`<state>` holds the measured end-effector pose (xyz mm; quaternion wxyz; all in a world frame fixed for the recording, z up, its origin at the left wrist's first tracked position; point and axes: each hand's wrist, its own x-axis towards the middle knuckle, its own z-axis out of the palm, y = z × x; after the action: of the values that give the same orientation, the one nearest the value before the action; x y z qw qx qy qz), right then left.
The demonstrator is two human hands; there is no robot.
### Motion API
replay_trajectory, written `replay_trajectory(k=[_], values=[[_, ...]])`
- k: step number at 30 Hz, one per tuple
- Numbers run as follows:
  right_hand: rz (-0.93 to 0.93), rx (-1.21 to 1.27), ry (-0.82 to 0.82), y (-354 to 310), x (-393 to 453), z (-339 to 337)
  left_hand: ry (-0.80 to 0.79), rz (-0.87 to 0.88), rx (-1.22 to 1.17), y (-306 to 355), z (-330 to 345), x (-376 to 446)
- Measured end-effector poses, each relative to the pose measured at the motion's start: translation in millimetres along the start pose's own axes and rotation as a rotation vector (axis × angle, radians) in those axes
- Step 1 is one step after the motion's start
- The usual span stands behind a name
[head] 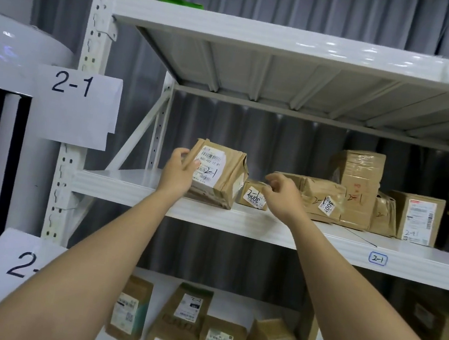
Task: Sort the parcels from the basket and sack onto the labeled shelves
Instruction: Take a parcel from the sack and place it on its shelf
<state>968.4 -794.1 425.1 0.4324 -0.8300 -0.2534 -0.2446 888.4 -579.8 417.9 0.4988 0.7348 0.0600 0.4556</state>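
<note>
Two hands are up at my 2-1 shelf (137, 188). My left hand (177, 171) grips the left end of a brown parcel (224, 175) marked 2-1, which sits tilted on the shelf's front left. My right hand (282, 194) hovers just right of it, fingers loosely curled and holding nothing, above a small box (253, 198).

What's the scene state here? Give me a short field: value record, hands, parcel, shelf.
left hand: grips the left end of the parcel marked 2-1
right hand: fingers loosely curled, holding nothing, in front of a small parcel
parcel marked 2-1: tilted, lower edge on the shelf
shelf: tagged 2-1 on its front edge; paper sign 2-1 on the upright
other parcels: cardboard boxes to the right
lower shelf: more boxes
</note>
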Motion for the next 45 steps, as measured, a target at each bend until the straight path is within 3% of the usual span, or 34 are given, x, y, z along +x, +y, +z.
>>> replay_trajectory(k=[6, 9, 11, 13, 15, 18, 29, 39, 45], values=[[-0.009, 0.017, 0.08, 6.4, 20.1, 15.8, -0.068, 0.013, 0.086, -32.9, 7.2, 9.3], [-0.126, 0.122, 0.139, -10.8, 14.6, 32.8, -0.12, 0.019, 0.101, -38.5, 4.9, 11.3], [-0.192, 0.2, 0.093, -24.2, 2.4, 50.3, -0.135, 0.015, 0.101, -39.4, 3.0, 13.7], [-0.283, 0.017, 0.089, -32.4, -7.0, 67.2, -0.131, 0.01, 0.072, -38.8, 1.2, 15.7], [-0.409, -0.276, 0.202, -37.2, -4.6, 78.3, -0.101, 0.013, 0.026, -37.1, -0.1, 16.1], [-0.483, -0.471, 0.284, -48.3, 11.1, 86.9, -0.049, 0.013, -0.001, -32.6, -2.9, 15.8], [-0.333, -0.657, 0.149, -61.2, 54.3, 113.5, 0.035, 0.045, 0.144, -39.4, -26.8, 14.6], [-0.197, -0.746, -0.007, -60.1, 85.0, 120.4, 0.013, -0.038, 0.226, -47.6, -44.4, -11.3], [-0.293, -0.721, -0.001, -62.1, 68.8, 122.6, 0.067, -0.083, 0.27, -38.1, -65.2, -42.0]])
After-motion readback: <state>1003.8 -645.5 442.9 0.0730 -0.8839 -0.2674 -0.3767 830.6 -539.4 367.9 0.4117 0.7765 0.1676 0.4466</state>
